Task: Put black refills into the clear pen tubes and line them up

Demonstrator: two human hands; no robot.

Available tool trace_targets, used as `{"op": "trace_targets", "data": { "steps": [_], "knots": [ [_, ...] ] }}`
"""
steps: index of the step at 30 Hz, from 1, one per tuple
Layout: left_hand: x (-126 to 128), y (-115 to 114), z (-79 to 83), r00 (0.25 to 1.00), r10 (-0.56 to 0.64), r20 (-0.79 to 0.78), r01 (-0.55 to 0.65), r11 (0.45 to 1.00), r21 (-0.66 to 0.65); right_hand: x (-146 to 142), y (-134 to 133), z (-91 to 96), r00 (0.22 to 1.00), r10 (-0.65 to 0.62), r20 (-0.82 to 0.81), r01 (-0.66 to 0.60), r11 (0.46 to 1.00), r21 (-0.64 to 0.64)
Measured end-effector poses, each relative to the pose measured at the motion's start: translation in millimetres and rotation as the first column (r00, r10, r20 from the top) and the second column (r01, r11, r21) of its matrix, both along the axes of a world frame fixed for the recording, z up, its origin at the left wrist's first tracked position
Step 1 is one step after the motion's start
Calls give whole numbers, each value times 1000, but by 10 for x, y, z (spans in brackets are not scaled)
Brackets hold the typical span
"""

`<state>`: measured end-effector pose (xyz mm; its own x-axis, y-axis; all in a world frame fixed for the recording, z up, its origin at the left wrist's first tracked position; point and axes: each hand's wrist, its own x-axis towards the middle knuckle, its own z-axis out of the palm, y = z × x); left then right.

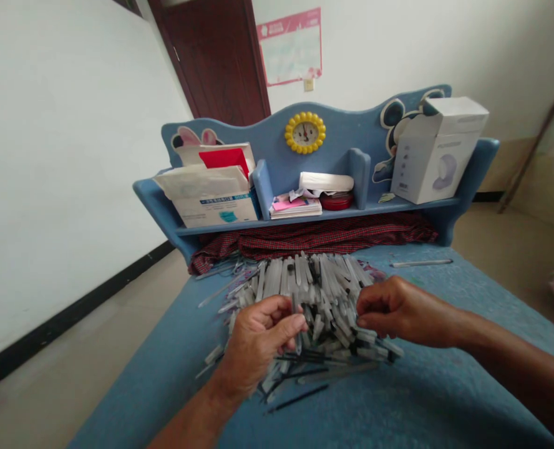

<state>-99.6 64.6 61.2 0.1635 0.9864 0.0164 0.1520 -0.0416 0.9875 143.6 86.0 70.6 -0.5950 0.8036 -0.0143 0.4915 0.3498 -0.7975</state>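
A heap of clear plastic pen barrels and thin black refills lies on a blue desk. My left hand rests at the heap's near left, its fingers curled and pinched round a clear barrel that stands between thumb and fingers. My right hand is at the heap's right side, fingers curled in a pinch over the pens; what it grips is too small to name. One loose barrel lies apart at the far right.
A blue shelf unit backs the desk, with a yellow clock, a white box, a mask box, papers and a red tin. Red checked cloth lies under it. White wall on the left, brown door behind.
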Motion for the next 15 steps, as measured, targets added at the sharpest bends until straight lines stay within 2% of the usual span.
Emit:
{"op": "trace_targets", "data": {
  "steps": [4, 8, 10, 13, 15],
  "knots": [
    [-28, 20, 6, 995, 8, 103, -6, 1000, -19, -187, -32, -62, 975, 148, 168, -173, 974, 143],
    [-44, 29, 1, 991, 8, 132, -5, 1000, -24, -294, -20, -81, 965, 170, 198, -200, 969, 145],
    [-57, 36, -8, 991, 11, 133, -7, 1000, -27, -319, -62, -18, 982, 172, 72, -176, 983, 49],
    [-81, 47, -15, 992, 11, 123, -7, 999, -32, -312, -239, 196, 970, 120, -211, -156, 974, -166],
    [-90, 52, -10, 994, 13, 112, -9, 999, -39, -275, -384, 349, 938, 62, -342, -139, 969, -205]
  ]
}}
